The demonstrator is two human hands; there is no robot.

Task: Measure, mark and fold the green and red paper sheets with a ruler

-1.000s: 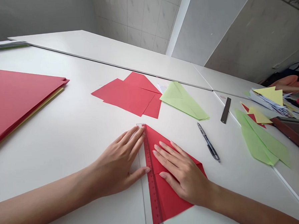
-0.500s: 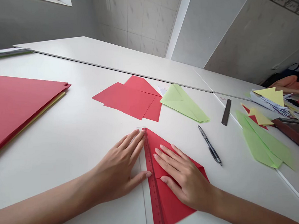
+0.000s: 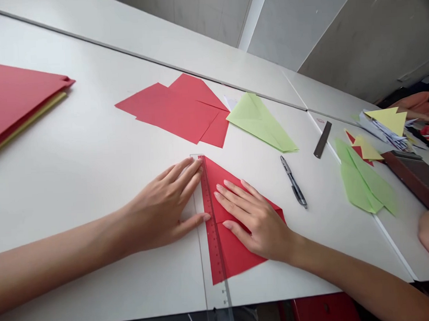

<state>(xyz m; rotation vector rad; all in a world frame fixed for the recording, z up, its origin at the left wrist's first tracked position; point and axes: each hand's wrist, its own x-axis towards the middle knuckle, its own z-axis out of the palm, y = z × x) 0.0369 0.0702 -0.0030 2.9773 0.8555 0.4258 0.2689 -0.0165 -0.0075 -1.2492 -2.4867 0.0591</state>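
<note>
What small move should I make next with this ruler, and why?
Perhaps lift your right hand toward the pen, to rule a line: your left hand rests on the clear ruler, which lies over the red paper, and the pen lies loose nearby.

Soft, pale light spreads over my desk [image 3: 92,162], brightest toward the left; I cannot see its source. Shadows are faint and loose-edged, the clearest a grey softness under my left hand [image 3: 163,208]. My right hand [image 3: 259,220] and the pen [image 3: 294,181] look fairly crisp, while the small marks on my clear ruler [image 3: 214,237] are too fine to read. The wall [image 3: 355,38] is dim and grey, darkening into the top right corner. Wide-angle stretch pulls at the edges, and the person [image 3: 418,101] at far right is murky and smeared.
</note>
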